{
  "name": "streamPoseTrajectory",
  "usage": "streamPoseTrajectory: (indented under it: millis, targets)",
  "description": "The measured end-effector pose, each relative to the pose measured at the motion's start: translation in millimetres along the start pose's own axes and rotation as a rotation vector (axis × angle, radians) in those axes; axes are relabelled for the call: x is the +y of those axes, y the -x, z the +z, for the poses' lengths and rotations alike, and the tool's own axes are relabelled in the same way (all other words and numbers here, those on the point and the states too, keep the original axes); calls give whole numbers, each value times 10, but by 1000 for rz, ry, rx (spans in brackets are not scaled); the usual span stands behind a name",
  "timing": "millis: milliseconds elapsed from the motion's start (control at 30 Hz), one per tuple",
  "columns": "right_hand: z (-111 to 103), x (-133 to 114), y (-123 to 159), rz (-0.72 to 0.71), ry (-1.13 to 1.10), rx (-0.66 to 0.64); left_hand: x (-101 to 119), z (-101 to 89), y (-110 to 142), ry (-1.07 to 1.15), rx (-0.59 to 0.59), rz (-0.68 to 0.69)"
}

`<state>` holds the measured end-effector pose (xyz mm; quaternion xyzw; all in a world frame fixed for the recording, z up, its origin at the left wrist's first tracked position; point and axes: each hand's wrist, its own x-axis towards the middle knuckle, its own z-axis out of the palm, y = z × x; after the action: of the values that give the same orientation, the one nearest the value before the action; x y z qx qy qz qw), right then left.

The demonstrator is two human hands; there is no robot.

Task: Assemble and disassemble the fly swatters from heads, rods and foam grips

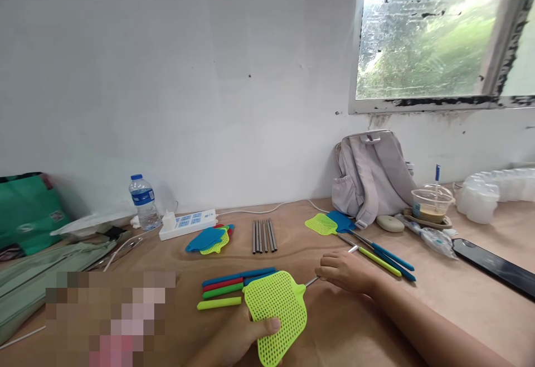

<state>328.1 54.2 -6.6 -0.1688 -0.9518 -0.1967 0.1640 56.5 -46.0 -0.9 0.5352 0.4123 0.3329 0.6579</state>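
My left hand (246, 331) grips a yellow-green perforated fly swatter head (282, 311), its thumb across the mesh. From the head's neck a thin metal rod (311, 281) runs into my right hand (346, 272), whose fingers are closed around it. A pale end shows beyond the knuckles. Just left of the mesh lie handle tubes: a yellow one (219, 303), a green one (223, 290), a red one (217, 284) and blue ones (251, 273). Past my right hand lie a fly swatter with a yellow-green head (321, 224) and others with blue heads (339, 221).
Loose swatter heads (207, 240) are stacked near a power strip (190, 223); several metal rods (264, 236) lie beside them. Behind stand a water bottle (144, 202) and a backpack (371, 177). A plastic cup (430, 202) and a black phone-like slab (493, 266) are at right.
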Motion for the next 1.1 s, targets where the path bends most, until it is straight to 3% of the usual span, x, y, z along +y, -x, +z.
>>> streamPoseTrajectory:
  millis: [533,900,1100]
  targets:
    - [-109,-10,53,70,-49,-50,-12,-58,4,161,-125,-13]
    - [-215,20,94,96,-25,12,-38,-72,-11,195,-121,-5]
    - [-259,-143,-18,186,-138,70,-71,-60,-31,190,-19,-9]
